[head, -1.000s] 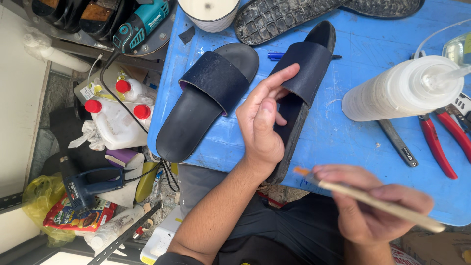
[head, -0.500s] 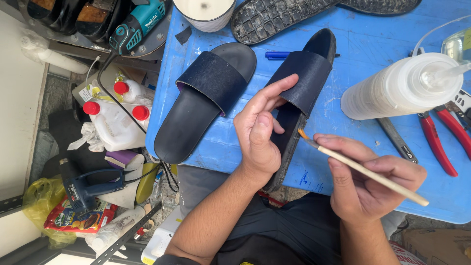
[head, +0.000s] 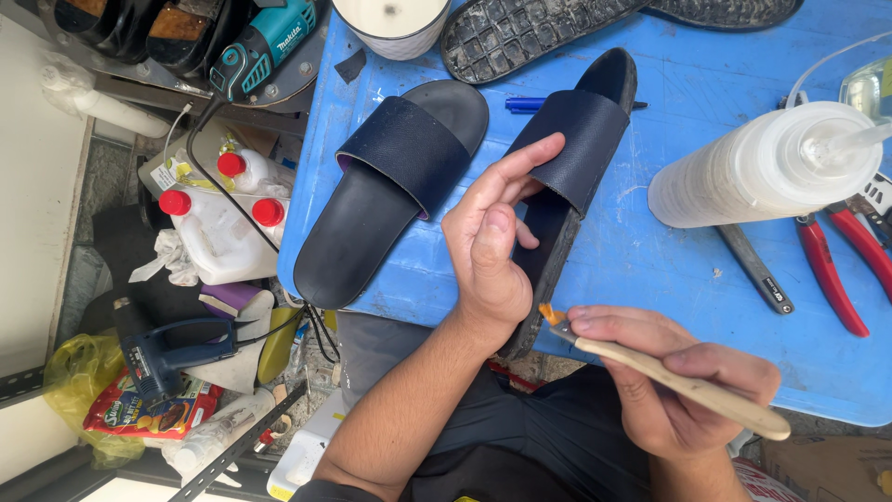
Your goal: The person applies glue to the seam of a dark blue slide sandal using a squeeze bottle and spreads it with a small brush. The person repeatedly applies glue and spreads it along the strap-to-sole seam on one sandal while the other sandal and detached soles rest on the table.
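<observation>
holding a small brush (head: 669, 376) to the heel edge of a dark slide sandal (head: 567, 200) on a blue table (head: 669, 270).

right hand (head: 683, 386) nearest, fingers closed around the brush's wooden handle, its orange tip by the sole edge; left hand (head: 492, 237) grips the sandal tilted on its side, thumb on the sole, fingers reaching under the strap. beyond it, a second sandal (head: 386, 186) lies flat, a white squeeze bottle (head: 757, 167) and red pliers (head: 836, 270) to the right, a black sole (head: 530, 33) farthest.
</observation>
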